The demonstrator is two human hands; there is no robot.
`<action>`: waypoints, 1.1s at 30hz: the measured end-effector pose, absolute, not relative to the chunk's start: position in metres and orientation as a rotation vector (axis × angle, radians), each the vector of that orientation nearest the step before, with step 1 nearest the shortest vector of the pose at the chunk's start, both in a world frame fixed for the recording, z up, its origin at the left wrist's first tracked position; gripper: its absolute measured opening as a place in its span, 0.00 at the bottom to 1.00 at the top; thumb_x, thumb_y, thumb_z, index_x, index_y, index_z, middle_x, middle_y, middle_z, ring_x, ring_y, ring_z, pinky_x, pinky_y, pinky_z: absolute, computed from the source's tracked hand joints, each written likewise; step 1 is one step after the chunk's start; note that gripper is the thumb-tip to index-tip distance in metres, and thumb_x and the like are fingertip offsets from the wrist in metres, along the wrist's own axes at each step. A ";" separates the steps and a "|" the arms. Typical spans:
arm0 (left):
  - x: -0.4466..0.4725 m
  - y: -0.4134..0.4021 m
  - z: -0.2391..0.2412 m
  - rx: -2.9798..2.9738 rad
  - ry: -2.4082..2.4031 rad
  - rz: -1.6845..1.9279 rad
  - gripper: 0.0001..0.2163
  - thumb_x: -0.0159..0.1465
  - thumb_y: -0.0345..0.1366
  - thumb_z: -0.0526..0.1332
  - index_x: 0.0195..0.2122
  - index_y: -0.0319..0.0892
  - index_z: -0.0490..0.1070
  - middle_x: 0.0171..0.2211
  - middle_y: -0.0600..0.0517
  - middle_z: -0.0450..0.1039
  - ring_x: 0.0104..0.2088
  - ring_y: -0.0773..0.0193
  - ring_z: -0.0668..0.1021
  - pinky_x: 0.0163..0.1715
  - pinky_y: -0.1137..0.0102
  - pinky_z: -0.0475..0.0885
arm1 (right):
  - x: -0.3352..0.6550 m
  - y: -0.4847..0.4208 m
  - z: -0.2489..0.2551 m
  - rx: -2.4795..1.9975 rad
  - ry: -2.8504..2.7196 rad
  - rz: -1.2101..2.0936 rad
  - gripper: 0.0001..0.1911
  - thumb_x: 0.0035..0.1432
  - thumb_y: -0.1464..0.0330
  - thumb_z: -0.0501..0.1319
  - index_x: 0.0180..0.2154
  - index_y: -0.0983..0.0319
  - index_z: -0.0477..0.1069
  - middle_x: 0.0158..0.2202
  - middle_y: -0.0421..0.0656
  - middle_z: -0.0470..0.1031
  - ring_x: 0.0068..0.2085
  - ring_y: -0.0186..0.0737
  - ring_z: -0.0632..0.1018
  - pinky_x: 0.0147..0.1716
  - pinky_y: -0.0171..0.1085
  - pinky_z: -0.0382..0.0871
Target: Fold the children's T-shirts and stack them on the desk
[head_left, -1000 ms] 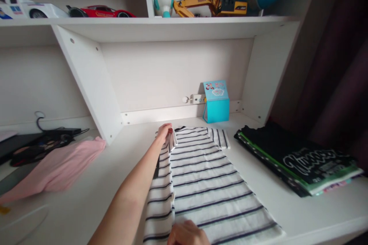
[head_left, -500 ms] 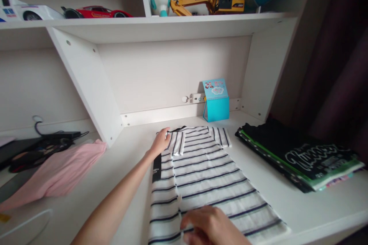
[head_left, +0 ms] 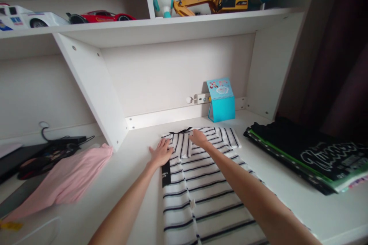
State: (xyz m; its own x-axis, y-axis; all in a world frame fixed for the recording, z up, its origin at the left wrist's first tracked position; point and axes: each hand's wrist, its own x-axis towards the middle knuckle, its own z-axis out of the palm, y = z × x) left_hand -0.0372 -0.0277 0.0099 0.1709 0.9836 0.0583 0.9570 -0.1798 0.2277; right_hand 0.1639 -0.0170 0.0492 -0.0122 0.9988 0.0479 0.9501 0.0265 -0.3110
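In the head view, the striped shirt [head_left: 212, 203] lies flat on the white desk [head_left: 138, 199], in the middle, with its collar towards the wall and its lower part running out of the picture at the bottom. One side is folded inward along the length, and the near sleeve [head_left: 181, 147] rests across the upper part. The left hand [head_left: 161, 154] is placed flat on the shoulder edge, its fingers spread wide. The right hand [head_left: 198, 138] has its fingertips at the sleeve's end; whether they pinch the cloth, I cannot tell. I judge the shirt to be light, soft and thin, not fragile, but easy to wrinkle or to drag on the smooth desk. The folded edge and the hem look good places for holding, while a flat palm could keep the shoulder from sliding. The black panel [head_left: 166, 174] at the side may be a little stiffer. Around it, the pink cloth [head_left: 69, 176] lies apart at the left, the clothes stack [head_left: 299, 149] near at the right, and the blue calendar [head_left: 223, 109] stands just behind the far sleeve [head_left: 230, 138], limiting the room there.
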 end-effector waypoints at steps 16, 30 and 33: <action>-0.038 -0.029 0.008 2.249 1.919 0.325 0.24 0.63 0.47 0.41 0.61 0.57 0.49 0.64 0.54 0.39 0.62 0.44 0.46 0.49 0.32 0.37 | 0.127 -0.040 0.044 -1.727 -2.240 0.023 0.20 0.62 0.71 0.46 0.56 0.63 0.56 0.58 0.53 0.56 0.58 0.45 0.58 0.54 0.44 0.53; -0.038 -0.030 0.012 2.256 1.927 0.279 0.27 0.61 0.56 0.40 0.61 0.58 0.50 0.64 0.53 0.37 0.63 0.45 0.45 0.50 0.34 0.37 | 0.285 -0.056 0.057 -2.268 -2.027 0.143 0.20 0.61 0.68 0.49 0.46 0.76 0.69 0.47 0.67 0.68 0.51 0.57 0.69 0.45 0.47 0.61; -0.038 -0.029 0.010 2.274 1.921 0.288 0.27 0.61 0.56 0.40 0.61 0.57 0.50 0.64 0.53 0.38 0.62 0.44 0.45 0.49 0.33 0.37 | 0.329 -0.048 0.057 -2.435 -1.830 0.179 0.18 0.58 0.70 0.52 0.42 0.77 0.71 0.42 0.69 0.70 0.46 0.56 0.73 0.40 0.44 0.64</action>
State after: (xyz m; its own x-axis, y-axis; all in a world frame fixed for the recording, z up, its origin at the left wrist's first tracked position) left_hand -0.0381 -0.0288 0.0098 0.1612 0.9857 0.0488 0.9567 -0.1682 0.2376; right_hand 0.3288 -0.0479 0.0571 0.2751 0.9606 -0.0398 0.9500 -0.2780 -0.1419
